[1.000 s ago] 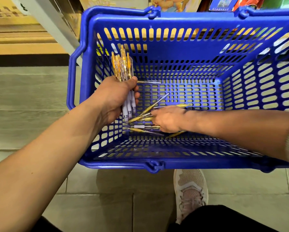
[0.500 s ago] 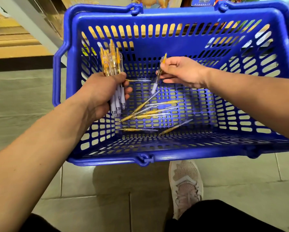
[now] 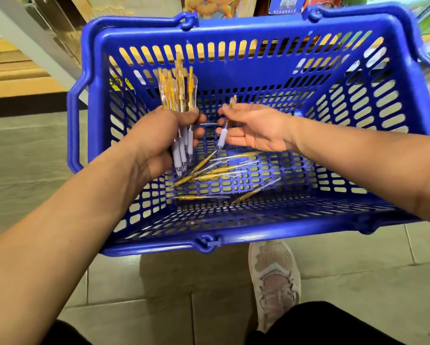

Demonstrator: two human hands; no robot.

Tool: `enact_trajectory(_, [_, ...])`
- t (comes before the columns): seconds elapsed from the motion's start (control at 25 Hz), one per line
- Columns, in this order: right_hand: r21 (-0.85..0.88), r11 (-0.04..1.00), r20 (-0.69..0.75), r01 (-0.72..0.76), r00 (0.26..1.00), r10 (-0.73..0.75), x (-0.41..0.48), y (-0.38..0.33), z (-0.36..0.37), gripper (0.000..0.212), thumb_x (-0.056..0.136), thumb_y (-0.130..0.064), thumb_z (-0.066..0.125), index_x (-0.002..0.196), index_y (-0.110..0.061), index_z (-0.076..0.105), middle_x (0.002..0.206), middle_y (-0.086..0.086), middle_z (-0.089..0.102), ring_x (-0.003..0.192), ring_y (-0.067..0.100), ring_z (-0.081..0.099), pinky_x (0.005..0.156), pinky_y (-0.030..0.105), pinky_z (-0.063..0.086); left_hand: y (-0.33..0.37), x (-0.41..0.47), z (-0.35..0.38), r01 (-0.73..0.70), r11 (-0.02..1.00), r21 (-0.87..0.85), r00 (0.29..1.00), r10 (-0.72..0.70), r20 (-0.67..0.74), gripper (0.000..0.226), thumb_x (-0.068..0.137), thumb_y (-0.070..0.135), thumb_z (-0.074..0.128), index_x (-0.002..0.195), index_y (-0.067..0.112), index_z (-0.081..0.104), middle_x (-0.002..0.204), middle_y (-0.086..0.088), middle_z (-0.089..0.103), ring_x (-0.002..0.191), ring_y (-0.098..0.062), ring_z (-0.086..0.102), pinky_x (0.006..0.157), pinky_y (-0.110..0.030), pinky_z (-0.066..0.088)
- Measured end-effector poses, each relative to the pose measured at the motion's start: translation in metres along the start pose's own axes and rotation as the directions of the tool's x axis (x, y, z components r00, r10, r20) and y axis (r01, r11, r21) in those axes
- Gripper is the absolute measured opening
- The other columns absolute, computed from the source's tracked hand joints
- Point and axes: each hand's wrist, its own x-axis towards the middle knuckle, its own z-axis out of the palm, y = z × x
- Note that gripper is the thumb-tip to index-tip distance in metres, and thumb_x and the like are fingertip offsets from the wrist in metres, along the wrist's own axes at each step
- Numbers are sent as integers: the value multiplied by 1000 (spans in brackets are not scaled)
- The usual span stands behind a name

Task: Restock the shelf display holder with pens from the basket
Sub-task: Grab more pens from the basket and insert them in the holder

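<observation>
Head view, looking down. Tiled floor (image 3: pixel 134 290) underneath, blue basket (image 3: pixel 159 247) filling the middle, shelf goods just beyond its far rim. Pale shoe (image 3: pixel 273 277) near the basket's near rim. Left hand (image 3: pixel 159 138) over the basket's left half, gripping an upright bundle of pens (image 3: pixel 179 95), yellow ends up, pale grips down. Right hand (image 3: pixel 256 130) just to the right, close but apart, pinching a single pen (image 3: pixel 224 134) at thumb and fingertip, remaining fingers loosely spread. Loose pens (image 3: pixel 216 170) scattered on the basket bottom beneath both hands.
</observation>
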Motion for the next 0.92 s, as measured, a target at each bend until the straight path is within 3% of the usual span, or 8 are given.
enact_trajectory(0.16, [26, 999, 121, 20, 992, -23, -9, -4, 3, 40, 93, -13, 64, 131, -4, 57, 118, 16, 72, 111, 28, 70, 94, 34, 57, 1, 0, 7, 36, 995, -97, 995, -27, 93, 14, 101, 10, 57, 96, 7, 69, 84, -1, 77, 74, -13, 73, 68, -27, 62])
enact_trajectory(0.36, [-134, 980, 159, 147, 979, -125, -24, -15, 4, 25, 100, -15, 60, 123, -6, 60, 78, -6, 75, 75, 5, 73, 94, 30, 57, -1, 5, 9, 72, 992, -102, 986, -56, 155, 14, 99, 4, 55, 100, 5, 69, 95, -4, 78, 78, -14, 74, 67, -29, 61])
enact_trajectory(0.44, [-188, 966, 172, 175, 975, -143, -27, -16, 6, 23, 102, -15, 57, 123, -6, 60, 73, -9, 73, 70, 2, 71, 88, 25, 57, -1, 7, 8, 89, 993, -81, 981, -73, 182, 16, 95, 3, 60, 96, 7, 75, 96, -3, 78, 82, -12, 74, 70, -28, 61])
enact_trajectory(0.56, [-177, 970, 127, 168, 981, -147, -29, -18, 8, 29, 94, -20, 67, 121, -9, 66, 90, 6, 74, 82, 13, 71, 83, 25, 57, -1, 10, 7, 123, 991, -61, 973, -108, 204, 13, 84, 6, 69, 90, 6, 81, 93, -5, 78, 81, -11, 74, 72, -28, 62])
enact_trajectory(0.64, [-174, 973, 92, 150, 986, -135, -28, -19, 8, 27, 86, -24, 73, 111, -14, 74, 103, 22, 58, 96, 28, 60, 85, 27, 58, 0, 11, 7, 123, 991, -45, 972, -111, 206, 19, 82, 8, 72, 100, 2, 78, 91, -7, 76, 79, -13, 73, 71, -29, 62])
enact_trajectory(0.72, [-166, 977, 100, 137, 988, -121, -24, -18, 9, 16, 87, -23, 74, 101, -18, 79, 103, 23, 50, 96, 32, 52, 86, 28, 58, 0, 13, 8, 124, 992, -31, 972, -115, 206, 26, 88, 8, 70, 112, -1, 73, 94, -10, 76, 79, -16, 73, 70, -30, 62])
enact_trajectory(0.84, [-194, 977, 82, 92, 994, -77, -16, -17, 11, 12, 92, -22, 72, 100, -16, 77, 86, 13, 65, 84, 21, 64, 86, 26, 57, 1, 17, 12, 124, 992, 2, 979, -123, 164, 24, 94, 9, 65, 116, 0, 70, 97, -13, 77, 77, -20, 75, 64, -31, 61])
enact_trajectory(0.92, [-205, 977, 50, 68, 997, -58, -10, -15, 12, 15, 93, -19, 71, 106, -13, 74, 104, 12, 76, 95, 21, 74, 83, 26, 58, 0, 19, 15, 128, 992, 12, 987, -129, 94, 23, 95, 8, 63, 116, -3, 67, 89, -13, 78, 71, -21, 76, 59, -31, 60])
